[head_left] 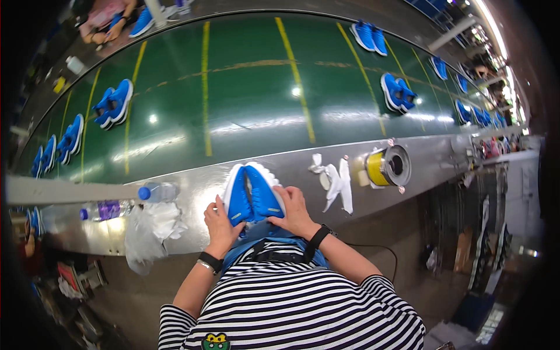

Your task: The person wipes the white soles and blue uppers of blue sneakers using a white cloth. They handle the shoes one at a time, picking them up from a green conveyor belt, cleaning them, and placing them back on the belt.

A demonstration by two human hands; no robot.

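Observation:
A pair of blue shoes with white soles lies side by side on the grey metal ledge in front of me, toes pointing away. My left hand grips the heel end of the left shoe. My right hand grips the heel end of the right shoe. Both wrists wear dark bands. My striped shirt and a blue strap fill the lower middle of the view.
Beyond the ledge runs a green conveyor belt with yellow lines, carrying several pairs of blue shoes. On the ledge are a plastic bottle, white crumpled material, white strips and a yellow tape roll.

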